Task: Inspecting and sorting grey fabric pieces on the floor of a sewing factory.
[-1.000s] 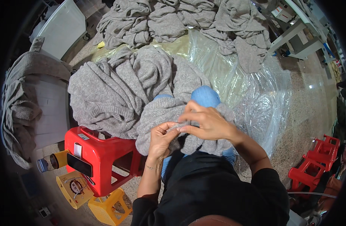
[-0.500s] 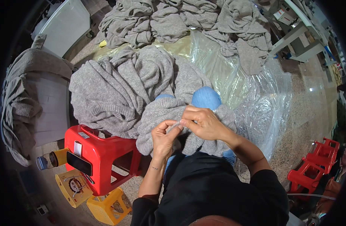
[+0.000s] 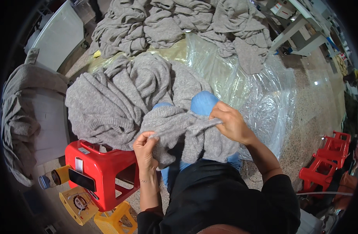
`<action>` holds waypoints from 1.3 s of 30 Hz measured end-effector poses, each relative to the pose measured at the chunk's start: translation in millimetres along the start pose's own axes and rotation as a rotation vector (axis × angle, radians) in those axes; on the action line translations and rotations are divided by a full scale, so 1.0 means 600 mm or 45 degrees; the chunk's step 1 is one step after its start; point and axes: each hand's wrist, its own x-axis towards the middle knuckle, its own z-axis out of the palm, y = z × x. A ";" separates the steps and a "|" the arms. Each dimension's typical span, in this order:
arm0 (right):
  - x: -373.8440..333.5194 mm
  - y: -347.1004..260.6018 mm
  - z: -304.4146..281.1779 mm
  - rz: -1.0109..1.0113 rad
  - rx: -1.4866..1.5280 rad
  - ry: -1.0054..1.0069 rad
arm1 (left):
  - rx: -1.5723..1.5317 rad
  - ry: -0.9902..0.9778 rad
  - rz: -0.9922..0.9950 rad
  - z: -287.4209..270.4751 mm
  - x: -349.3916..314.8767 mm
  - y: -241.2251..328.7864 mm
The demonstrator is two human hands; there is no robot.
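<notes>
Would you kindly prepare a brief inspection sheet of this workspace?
Surface: clear plastic sheet over speckled floor.
Job's things: grey knit fabric stretched between the hands; grey knitwear heap at left.
Clutter: dark phone on red stool; yellow box beside it.
Hands: left hand pinches one part; right hand grips another.
Cables: pale line at lower right, perhaps a cable.
Surroundings: white panel at upper left; red stools at right.

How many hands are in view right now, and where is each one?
2: the left hand, beside the red stool, pinches one end of the stretched grey knit fabric; the right hand, beside the blue-clad knee, grips the other end.
</notes>
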 end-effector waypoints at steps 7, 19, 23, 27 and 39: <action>-0.044 0.019 -0.019 0.329 0.406 0.165 | -0.480 -0.218 -0.212 -0.002 -0.006 -0.007; -0.010 -0.098 0.029 -0.482 0.242 0.296 | -0.343 -0.276 -0.165 0.106 -0.028 0.014; 0.012 -0.108 0.068 -0.519 0.171 0.401 | -0.297 -0.289 -0.143 0.119 -0.039 0.016; 0.010 -0.104 0.075 -0.478 0.114 0.410 | -0.248 -0.239 -0.164 0.118 -0.041 0.015; 0.030 -0.087 0.060 -0.126 0.531 0.011 | 0.213 -0.226 0.204 0.097 -0.047 0.001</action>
